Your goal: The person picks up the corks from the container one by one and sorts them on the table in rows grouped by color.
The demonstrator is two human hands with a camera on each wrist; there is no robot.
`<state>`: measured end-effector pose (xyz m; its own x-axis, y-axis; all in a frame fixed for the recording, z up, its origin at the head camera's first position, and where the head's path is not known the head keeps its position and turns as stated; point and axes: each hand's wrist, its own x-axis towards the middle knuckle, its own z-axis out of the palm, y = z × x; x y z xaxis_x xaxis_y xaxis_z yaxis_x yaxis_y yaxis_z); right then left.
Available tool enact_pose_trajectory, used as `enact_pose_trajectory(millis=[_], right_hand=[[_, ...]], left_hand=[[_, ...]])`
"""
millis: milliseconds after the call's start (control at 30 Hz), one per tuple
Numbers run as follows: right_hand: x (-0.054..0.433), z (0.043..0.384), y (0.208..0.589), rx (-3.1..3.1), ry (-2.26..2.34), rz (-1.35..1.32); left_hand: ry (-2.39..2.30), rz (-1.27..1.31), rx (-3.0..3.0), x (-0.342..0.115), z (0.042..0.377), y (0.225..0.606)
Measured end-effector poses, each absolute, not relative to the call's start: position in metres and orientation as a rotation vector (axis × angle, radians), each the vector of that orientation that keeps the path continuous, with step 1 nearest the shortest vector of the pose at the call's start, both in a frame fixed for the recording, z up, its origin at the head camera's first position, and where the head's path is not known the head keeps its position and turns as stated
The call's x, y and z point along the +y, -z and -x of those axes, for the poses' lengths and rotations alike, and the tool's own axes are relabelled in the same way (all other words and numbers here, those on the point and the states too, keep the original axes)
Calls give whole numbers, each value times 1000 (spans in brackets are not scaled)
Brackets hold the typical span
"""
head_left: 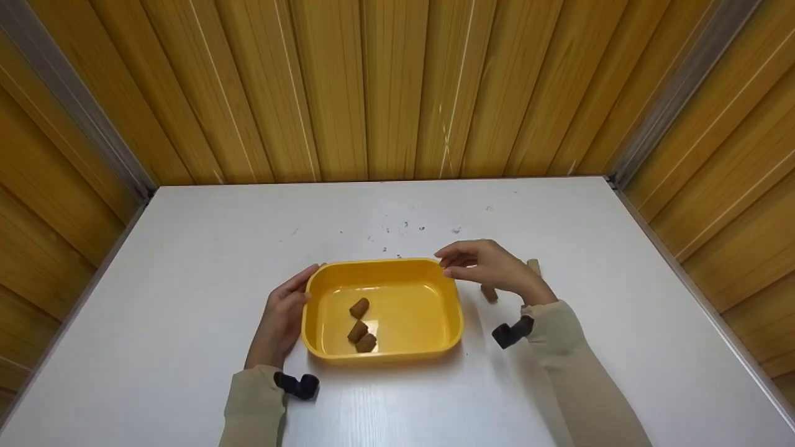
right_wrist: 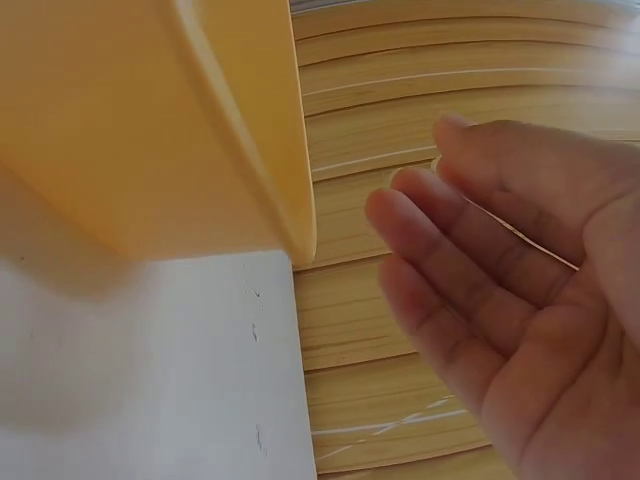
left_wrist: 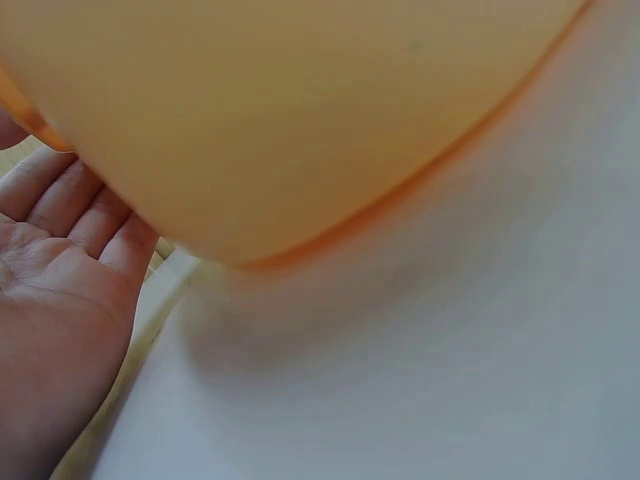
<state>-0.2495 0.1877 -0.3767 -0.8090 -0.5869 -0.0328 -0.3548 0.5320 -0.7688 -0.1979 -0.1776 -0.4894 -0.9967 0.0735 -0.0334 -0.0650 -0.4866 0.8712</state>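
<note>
A yellow plastic tray (head_left: 385, 357) with rounded corners stands in the middle of the white table. Three short brown pieces, shaped like cork stoppers, lie inside toward its left; one is the uppermost piece (head_left: 359, 308). At the tray's left side my left hand (head_left: 284, 320) grips the rim, thumb at the edge and fingers along the outer wall in the left wrist view. My right hand (head_left: 490, 266) hovers by the far right corner with loosely bent fingers. In the right wrist view a gap separates those fingers (right_wrist: 410, 225) from the tray wall, and they hold nothing.
Beneath the right wrist lies another brown piece (head_left: 489, 293), partly hidden, with a paler stick-like piece (head_left: 533, 267) beyond it. Dark marks spot the white table (head_left: 186, 279) behind the tray. Wood-patterned walls (head_left: 397, 93) enclose the back and sides.
</note>
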Motion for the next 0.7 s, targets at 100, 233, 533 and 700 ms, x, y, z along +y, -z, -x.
enact_pose_trajectory(millis=[100,233,533,700], right_hand=[[180,250,374,2445,1119,850],[170,253,372,2392,1095,911],[142,259,370,2353,964,1054],[127,260,371,2313,912,1059]], left_hand=[[-2661,-27,1532,-176,198,489],[-2652,-28,1541,-175,198,489],[-2626,-9,1580,-174,197,489],[-2627,3,1590,-173,197,489]])
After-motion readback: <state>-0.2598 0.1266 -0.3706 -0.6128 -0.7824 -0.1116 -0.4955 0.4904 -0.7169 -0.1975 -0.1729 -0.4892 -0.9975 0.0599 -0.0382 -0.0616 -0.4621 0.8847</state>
